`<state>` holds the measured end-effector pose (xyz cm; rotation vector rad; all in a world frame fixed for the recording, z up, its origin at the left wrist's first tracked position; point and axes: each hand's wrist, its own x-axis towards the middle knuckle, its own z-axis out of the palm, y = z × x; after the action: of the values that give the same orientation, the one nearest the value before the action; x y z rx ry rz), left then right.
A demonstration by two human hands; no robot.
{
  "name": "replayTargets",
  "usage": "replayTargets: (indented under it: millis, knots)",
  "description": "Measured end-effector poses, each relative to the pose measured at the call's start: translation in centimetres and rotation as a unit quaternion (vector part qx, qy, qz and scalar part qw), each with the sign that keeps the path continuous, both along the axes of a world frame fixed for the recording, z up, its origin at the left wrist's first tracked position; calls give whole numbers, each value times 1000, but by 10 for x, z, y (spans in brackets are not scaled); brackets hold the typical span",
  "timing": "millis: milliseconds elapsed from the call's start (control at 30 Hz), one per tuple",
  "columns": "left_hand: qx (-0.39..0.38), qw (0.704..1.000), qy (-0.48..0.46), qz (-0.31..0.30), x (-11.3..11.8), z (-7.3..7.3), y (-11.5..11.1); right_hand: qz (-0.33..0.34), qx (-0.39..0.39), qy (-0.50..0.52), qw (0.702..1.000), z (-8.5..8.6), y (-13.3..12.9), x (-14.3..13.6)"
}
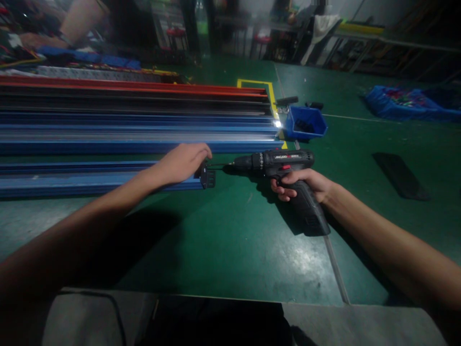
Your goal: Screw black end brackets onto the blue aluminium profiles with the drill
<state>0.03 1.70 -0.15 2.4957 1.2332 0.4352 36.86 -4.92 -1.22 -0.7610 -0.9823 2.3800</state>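
My right hand (302, 185) grips the handle of a black cordless drill (284, 161), its bit pointing left. The bit reaches toward a small black end bracket (209, 178) at the right end of a blue metal profile (108, 180); whether its tip touches is too small to tell. Over that end lies my left hand (185, 163), fingers curled down around the profile and bracket, fingertips partly hidden.
More long profiles in blue, black and orange (162, 90) lie side by side behind. A blue bin (306, 122) with dark parts stands at their right end. On the green table (230, 250) rests a flat black piece (399, 175). Another person's arm (81, 21) shows at the back left.
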Motion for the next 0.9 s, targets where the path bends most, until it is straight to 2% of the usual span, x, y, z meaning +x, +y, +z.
replayTargets:
  millis: [900]
  knots:
    - [-3,1000,-12,1,0,0,0,1,-2,-9,1000,1,0,0]
